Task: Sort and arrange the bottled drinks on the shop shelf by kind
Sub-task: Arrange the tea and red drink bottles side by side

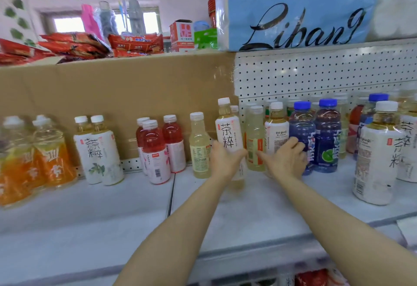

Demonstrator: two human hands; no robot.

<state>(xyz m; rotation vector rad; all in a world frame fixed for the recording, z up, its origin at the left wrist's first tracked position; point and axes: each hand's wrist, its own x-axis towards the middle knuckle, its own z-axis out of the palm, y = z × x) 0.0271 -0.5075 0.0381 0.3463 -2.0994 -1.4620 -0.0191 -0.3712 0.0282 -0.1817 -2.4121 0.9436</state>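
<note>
Bottled drinks stand in a row on the white shelf [90, 209]. My left hand [225, 161] grips a white-label tea bottle [229, 132] low on its body. My right hand [286, 159] curls round a second white-label tea bottle [276, 130], its thumb pointing left. A pale bottle with an orange label [255, 141] stands between the two. Left of my hands stand a pale yellow bottle [199, 146], three red drinks [155, 150], two white tea bottles [99, 150] and orange drinks [52, 159]. Blue bottles [327, 134] stand just right of my right hand.
A large white tea bottle [376, 155] stands near the shelf's front at the right, with more mixed bottles behind it. A cardboard panel [112, 87] and white pegboard [316, 71] back the shelf. A blue tissue pack [293, 8] sits on the shelf above.
</note>
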